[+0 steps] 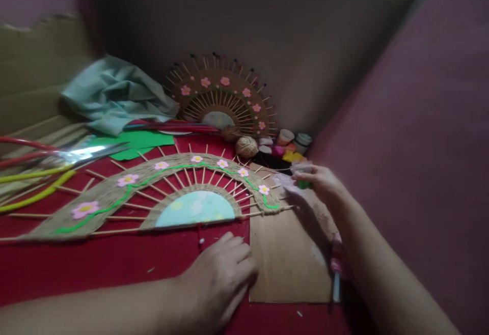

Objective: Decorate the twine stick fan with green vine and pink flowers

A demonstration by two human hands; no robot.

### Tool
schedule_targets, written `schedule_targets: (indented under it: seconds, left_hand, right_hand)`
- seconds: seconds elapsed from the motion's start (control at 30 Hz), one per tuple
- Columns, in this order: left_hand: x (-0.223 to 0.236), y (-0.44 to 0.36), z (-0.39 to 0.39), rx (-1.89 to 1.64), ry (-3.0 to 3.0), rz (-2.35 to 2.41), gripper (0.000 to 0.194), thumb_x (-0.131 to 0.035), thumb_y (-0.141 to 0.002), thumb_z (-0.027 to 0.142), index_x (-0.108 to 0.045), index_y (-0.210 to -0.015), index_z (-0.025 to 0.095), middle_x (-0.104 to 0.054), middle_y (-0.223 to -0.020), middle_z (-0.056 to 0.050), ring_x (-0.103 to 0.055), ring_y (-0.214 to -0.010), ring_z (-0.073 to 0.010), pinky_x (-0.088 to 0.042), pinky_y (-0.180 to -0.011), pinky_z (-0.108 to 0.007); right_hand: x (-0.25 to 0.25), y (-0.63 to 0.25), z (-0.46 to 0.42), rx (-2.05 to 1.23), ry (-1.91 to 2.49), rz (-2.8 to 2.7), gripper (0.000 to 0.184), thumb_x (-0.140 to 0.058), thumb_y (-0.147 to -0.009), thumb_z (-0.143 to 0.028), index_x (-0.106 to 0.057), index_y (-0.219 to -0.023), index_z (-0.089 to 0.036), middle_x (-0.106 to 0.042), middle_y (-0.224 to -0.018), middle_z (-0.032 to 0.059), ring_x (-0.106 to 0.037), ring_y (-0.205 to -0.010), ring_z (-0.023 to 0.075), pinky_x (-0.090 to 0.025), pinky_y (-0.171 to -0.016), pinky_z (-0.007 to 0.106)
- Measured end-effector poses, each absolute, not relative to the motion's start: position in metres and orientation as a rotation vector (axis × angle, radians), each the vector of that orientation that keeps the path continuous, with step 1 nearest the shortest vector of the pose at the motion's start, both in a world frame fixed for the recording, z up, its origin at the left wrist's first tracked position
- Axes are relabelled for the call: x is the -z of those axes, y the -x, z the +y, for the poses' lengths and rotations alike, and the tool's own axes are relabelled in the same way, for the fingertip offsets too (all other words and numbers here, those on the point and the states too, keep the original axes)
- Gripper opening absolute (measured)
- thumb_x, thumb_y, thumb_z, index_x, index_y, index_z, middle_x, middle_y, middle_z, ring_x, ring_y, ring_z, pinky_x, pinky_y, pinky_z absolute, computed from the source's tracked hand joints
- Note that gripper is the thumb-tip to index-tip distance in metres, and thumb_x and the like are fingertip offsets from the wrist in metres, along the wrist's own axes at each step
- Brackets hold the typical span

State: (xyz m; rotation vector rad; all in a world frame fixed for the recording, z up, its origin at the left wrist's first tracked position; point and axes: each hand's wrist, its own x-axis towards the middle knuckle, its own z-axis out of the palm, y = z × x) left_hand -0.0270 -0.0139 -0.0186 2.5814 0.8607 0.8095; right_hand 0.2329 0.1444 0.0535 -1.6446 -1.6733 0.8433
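Observation:
My left hand (pixel 227 276) rests on the red tabletop (pixel 126 266), fingers curled in, by the left edge of a cardboard sheet (pixel 286 258). My right hand (pixel 323 179) pinches a small clear plastic packet (pixel 302 168) with something green in it, above the sheet's far end. In front of my hands lies a woven twine fan (pixel 168 174) on thin sticks, with pink clay flowers, a green wavy vine and a pale blue half-round centre (pixel 194 208). Its right end overlaps the cardboard.
A finished-looking fan (pixel 225 88) leans on the back wall. Near it are a twine ball (pixel 246 146), small tubs (pixel 303 141) and a crumpled blue cloth (pixel 120 90). Scissors (pixel 87 154) and green sheets (pixel 133 143) lie left. A pink-handled tool (pixel 336 261) sits by the right forearm.

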Motion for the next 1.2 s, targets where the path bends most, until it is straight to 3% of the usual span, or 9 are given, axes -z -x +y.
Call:
schedule_targets:
  seconds: [0.17,0.33,0.5,0.63,0.8,1.07,1.2]
  left_hand:
    - [0.009,0.031,-0.006,-0.973,-2.057,0.839,0.012,-0.045,-0.089,0.018,-0.055,-0.097,0.021,-0.059,-0.080,0.000,-0.052,-0.071,-0.0139,-0.043,-0.065,-0.027]
    - [-0.008,0.038,0.014,-1.146,-1.539,0.880,0.018,-0.058,-0.084,0.032,-0.050,-0.094,0.019,-0.053,-0.076,0.003,-0.050,-0.066,-0.0110,-0.042,-0.058,-0.023]
    - [-0.014,0.045,0.022,-1.136,-1.764,0.916,0.017,-0.055,-0.085,0.025,-0.055,-0.071,0.016,-0.053,-0.068,0.003,-0.050,-0.066,-0.0110,-0.040,-0.063,-0.024]
    - [-0.011,0.047,0.024,-1.150,-1.864,0.950,0.016,-0.054,-0.086,0.024,-0.058,-0.073,0.015,-0.057,-0.070,0.001,-0.052,-0.068,-0.0122,-0.040,-0.065,-0.026]
    - [-0.010,0.048,0.026,-1.116,-1.901,0.932,0.017,-0.050,-0.088,0.024,-0.059,-0.078,0.015,-0.058,-0.074,0.000,-0.053,-0.072,-0.0128,-0.042,-0.068,-0.026]
    - [-0.015,0.049,0.022,-1.033,-1.974,0.927,0.017,-0.046,-0.089,0.020,-0.056,-0.076,0.015,-0.055,-0.073,0.000,-0.051,-0.069,-0.0121,-0.041,-0.066,-0.025]
    - [-0.017,0.048,0.024,-1.027,-1.872,0.923,0.017,-0.045,-0.089,0.023,-0.057,-0.082,0.015,-0.057,-0.076,-0.001,-0.053,-0.072,-0.0134,-0.043,-0.068,-0.027]
  right_hand:
    - [-0.067,-0.191,0.096,-1.114,1.425,-1.675,0.035,-0.073,-0.061,-0.041,-0.067,-0.083,-0.014,-0.068,-0.070,0.0057,-0.062,-0.059,0.0159,-0.049,-0.058,0.030]
    - [-0.059,-0.143,0.042,-1.273,1.236,-1.766,0.017,-0.073,-0.068,-0.032,-0.068,-0.077,-0.018,-0.063,-0.064,-0.0001,-0.056,-0.059,0.0116,-0.043,-0.056,0.025]
    - [-0.047,-0.128,0.027,-1.260,1.085,-1.815,0.016,-0.074,-0.069,-0.030,-0.066,-0.076,-0.019,-0.063,-0.071,-0.0006,-0.057,-0.068,0.0127,-0.046,-0.064,0.026]
    - [-0.048,-0.137,0.031,-1.283,1.042,-1.819,0.017,-0.071,-0.074,-0.033,-0.068,-0.085,-0.020,-0.066,-0.079,0.0009,-0.059,-0.075,0.0141,-0.047,-0.069,0.027]
    - [-0.040,-0.138,0.030,-1.170,1.185,-1.776,0.014,-0.067,-0.077,-0.033,-0.070,-0.075,-0.020,-0.067,-0.070,0.0002,-0.057,-0.065,0.0123,-0.045,-0.062,0.025]
    - [-0.037,-0.131,0.022,-1.151,1.214,-1.661,0.019,-0.068,-0.073,-0.033,-0.067,-0.060,-0.019,-0.057,-0.054,-0.0024,-0.047,-0.053,0.0092,-0.039,-0.048,0.021]
    - [-0.036,-0.135,0.026,-1.243,1.203,-1.505,0.013,-0.073,-0.068,-0.029,-0.068,-0.060,-0.020,-0.062,-0.056,-0.0023,-0.052,-0.052,0.0094,-0.042,-0.049,0.021]
